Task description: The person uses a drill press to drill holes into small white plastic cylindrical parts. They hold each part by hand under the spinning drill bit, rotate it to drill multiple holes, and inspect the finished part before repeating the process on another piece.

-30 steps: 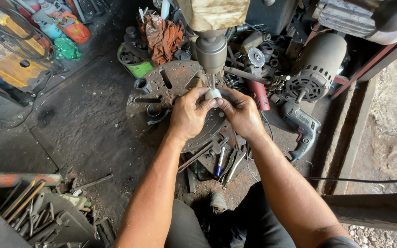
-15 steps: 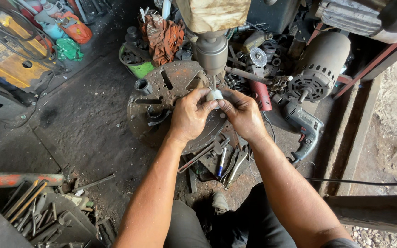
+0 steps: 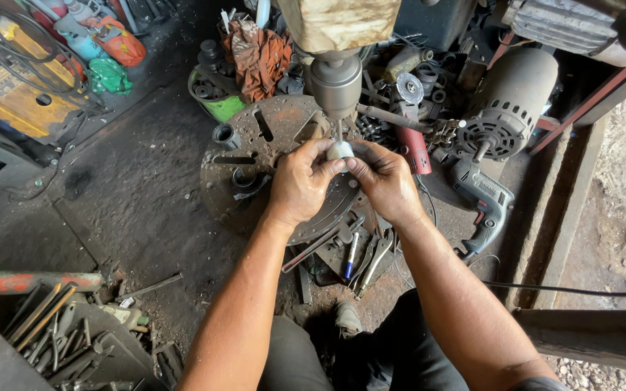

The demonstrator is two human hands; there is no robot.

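Both hands meet on a small pale cylindrical piece (image 3: pixel 340 150), held directly under the bit of the drill press (image 3: pixel 335 80). Left hand (image 3: pixel 300 182): fingers curled, thumb and forefinger pinching the piece from the left. Right hand (image 3: pixel 384 181): fingers also closed on it, pinching from the right. Piece sits over the round rusty slotted table (image 3: pixel 255 137), near the table's middle; whether it rests on the plate or is held just above it cannot be told.

Change over the last second: very little. Hands and piece remain in the same spot under the spindle; fingertips seem slightly re-set on the piece. Judgement: piece is being steadied or lined up with the bit rather than moved elsewhere.

Surroundings:
- Near edge of table, below the hands: loose hand tools, among them a blue-handled screwdriver (image 3: pixel 351 255) and pliers (image 3: pixel 374 262).
- Right of hands: red power tool (image 3: pixel 413 148), grey handheld drill (image 3: pixel 483 199), and further right a large electric motor (image 3: pixel 512 108).
- Far side: orange rag (image 3: pixel 259 54), green tub of parts (image 3: pixel 219 101).
- Far left: yellow machine (image 3: pixel 16 101) with cables.
- Near left: red-and-grey bar (image 3: pixel 30 281), tray of rods.

Obstructions: the knuckles hide the piece's lower end and its contact with the table.
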